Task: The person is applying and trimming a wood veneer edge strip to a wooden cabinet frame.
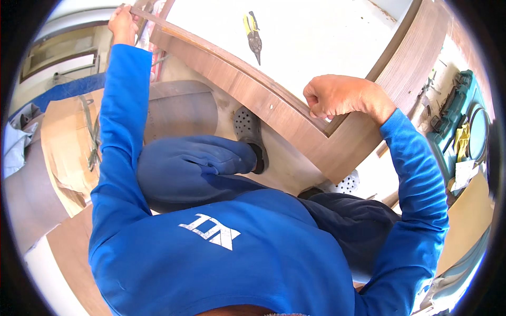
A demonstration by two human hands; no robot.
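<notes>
My left hand [123, 25] is closed on the far left end of a narrow wooden strip [174, 27], which runs along the edge of a wood-grain board frame [247, 89]. My right hand [342, 97] is curled at the inner edge near the frame's corner, its fingertips pressed together; what they hold, if anything, is hidden. Beyond the strip, yellow-and-black snips [253, 37] lie on a white surface [321, 37] inside the frame.
A dark perforated clog [245, 126] is below the frame, by my bent leg. Cardboard [68, 137] and rolled sheet material [182, 105] lie at the left. An open green tool case [450, 131] with yellow-handled items sits at the right, near tan boards [464, 221].
</notes>
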